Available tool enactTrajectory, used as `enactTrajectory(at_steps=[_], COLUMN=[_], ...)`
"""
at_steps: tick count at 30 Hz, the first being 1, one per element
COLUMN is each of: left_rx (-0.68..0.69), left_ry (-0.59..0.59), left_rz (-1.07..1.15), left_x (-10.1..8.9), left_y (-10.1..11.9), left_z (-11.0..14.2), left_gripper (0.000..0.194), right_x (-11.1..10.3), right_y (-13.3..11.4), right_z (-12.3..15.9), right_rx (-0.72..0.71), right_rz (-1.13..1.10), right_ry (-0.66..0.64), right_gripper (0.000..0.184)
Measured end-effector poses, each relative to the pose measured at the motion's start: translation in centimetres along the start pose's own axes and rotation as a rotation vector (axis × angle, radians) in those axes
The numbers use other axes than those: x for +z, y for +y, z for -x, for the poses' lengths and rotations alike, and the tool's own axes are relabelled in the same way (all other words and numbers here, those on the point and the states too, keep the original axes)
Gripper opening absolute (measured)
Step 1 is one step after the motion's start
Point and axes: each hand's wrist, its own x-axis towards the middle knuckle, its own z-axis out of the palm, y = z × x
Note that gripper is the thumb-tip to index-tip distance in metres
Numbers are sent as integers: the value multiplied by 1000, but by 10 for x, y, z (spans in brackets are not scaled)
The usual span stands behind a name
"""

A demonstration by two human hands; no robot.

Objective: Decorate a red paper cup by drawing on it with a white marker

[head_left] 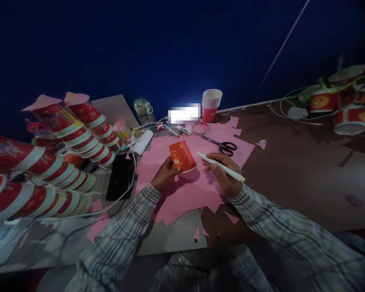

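Now the red cup [185, 155] is gripped, tilted, by the left hand [166, 176] over the pink paper [188, 194], the white pen [231, 173] pinched in the right hand [228, 181], tip just beside it; cup best held steady, wall undented

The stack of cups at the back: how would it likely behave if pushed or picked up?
The stack of cups would probably tip if pushed high up, since it stands tall and narrows toward its base. It is likely light for its size, as the cups look thin-walled and hollow. Gripped by the top rim, upper cups might pull free, because they are nested.
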Motion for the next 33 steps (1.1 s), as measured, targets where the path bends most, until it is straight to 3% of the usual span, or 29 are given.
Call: enactTrajectory(at_steps=[8,21,33], left_rx=[6,14,2], left_ry=[-29,0,-8], left_rz=[48,18,32], left_x=[5,1,0], left_y=[3,2,1], left_z=[1,0,0], left_gripper=[60,58,58], right_x=[2,0,1], right_y=[-2,-3,-6], right_z=[3,4,4], right_rx=[-164,-288,-268], right_rz=[60,140,155], right_ry=[-82,-175,-177], right_gripper=[31,29,25])
